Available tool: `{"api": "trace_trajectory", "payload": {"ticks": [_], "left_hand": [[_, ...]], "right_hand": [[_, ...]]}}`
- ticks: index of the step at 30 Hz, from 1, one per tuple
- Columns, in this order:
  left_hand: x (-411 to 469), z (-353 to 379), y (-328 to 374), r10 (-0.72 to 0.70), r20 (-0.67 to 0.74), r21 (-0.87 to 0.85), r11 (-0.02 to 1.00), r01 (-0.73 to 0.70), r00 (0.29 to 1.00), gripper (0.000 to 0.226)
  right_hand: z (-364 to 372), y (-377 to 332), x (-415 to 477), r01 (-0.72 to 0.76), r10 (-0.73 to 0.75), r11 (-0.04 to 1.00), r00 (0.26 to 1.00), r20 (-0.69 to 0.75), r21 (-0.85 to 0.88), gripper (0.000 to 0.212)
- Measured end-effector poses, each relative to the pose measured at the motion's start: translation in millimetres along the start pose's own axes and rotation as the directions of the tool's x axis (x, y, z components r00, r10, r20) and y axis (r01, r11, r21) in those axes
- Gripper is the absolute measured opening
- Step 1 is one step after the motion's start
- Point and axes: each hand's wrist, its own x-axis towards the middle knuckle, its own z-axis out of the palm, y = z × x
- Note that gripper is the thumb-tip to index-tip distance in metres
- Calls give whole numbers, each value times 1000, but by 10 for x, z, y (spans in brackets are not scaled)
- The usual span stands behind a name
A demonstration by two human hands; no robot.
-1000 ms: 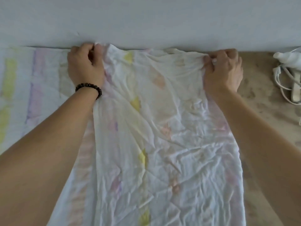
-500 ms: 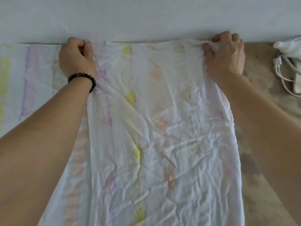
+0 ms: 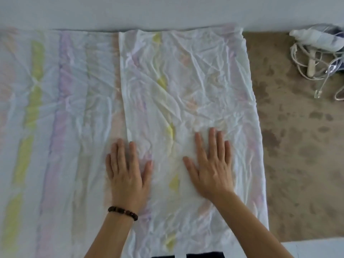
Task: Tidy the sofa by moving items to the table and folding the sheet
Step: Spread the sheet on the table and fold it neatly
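One sheet, two flat hands

I see one sheet (image 3: 186, 94) spread across the brown sofa seat (image 3: 297, 146), its far edge running along the pale grey band (image 3: 167, 12) at the top of my view. It is thin, crumpled cloth, white with washed-out lengthwise stripes of yellow, lilac and peach. The right part is doubled over into one rectangular flap, so I count two layers there and a single layer to the left. The flap's left edge is straight and its surface is webbed with fine creases.

Both hands lie palm down on the cloth, fingers straight and slightly spread, gripping nothing. My left hand (image 3: 126, 174) rests across the flap's left edge, partly on each layer. My right hand (image 3: 212, 168) rests wholly on the flap, near its middle. One bracelet (image 3: 122, 213) of dark round beads circles the left wrist.

The bare seat to the right is mottled, matte fabric with darker blotches. At its far corner, well apart from the sheet, lie one white plastic bottle (image 3: 316, 39) on its side, one tangle of white cables (image 3: 299, 58) and one pale stick (image 3: 311, 67)
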Motion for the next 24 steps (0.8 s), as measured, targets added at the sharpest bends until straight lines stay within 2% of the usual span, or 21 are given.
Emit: {"api": "trace_trajectory", "payload": {"ticks": [4, 6, 10, 14, 17, 19, 20, 22, 23, 24], "left_hand": [[-112, -115, -61, -76, -136, -21, 997, 74, 988, 42], [-192, -176, -67, -123, -130, -22, 992, 121, 984, 28], [-247, -275, -26, -214, -102, -265, 947, 181, 971, 11], [-258, -420, -38, -264, -111, -386, 900, 203, 958, 10], [-251, -388, -278, -318, -66, -371, 888, 273, 946, 7], [-244, -366, -393, -350, -38, -332, 888, 319, 936, 21], [-242, -363, -393, -323, -63, -290, 911, 293, 944, 32], [-267, -371, -266, -158, -174, -173, 977, 128, 972, 45], [-298, -369, -165, -42, -178, -109, 994, 23, 983, 48], [-336, -340, -80, 64, -109, -50, 996, -69, 992, 52]], "right_hand": [[40, -57, -1, -44, 45, 999, 998, -45, 27, 73], [16, -112, -117, -35, 38, 999, 996, -83, 40, 72], [40, -250, -481, -33, 43, 995, 994, -102, 94, 66], [102, -371, -803, 20, -10, 996, 994, -108, 90, 65], [203, -376, -929, 31, -28, 999, 997, -66, 41, 67], [241, -328, -979, 31, -30, 999, 999, -44, 23, 69], [236, -295, -1005, 34, -33, 999, 998, -58, 25, 69], [193, -228, -1056, 24, -18, 999, 992, -124, 48, 68], [166, -188, -1083, 6, 2, 998, 989, -147, 56, 68], [137, -137, -1110, -18, 26, 998, 987, -156, 53, 68]]}}
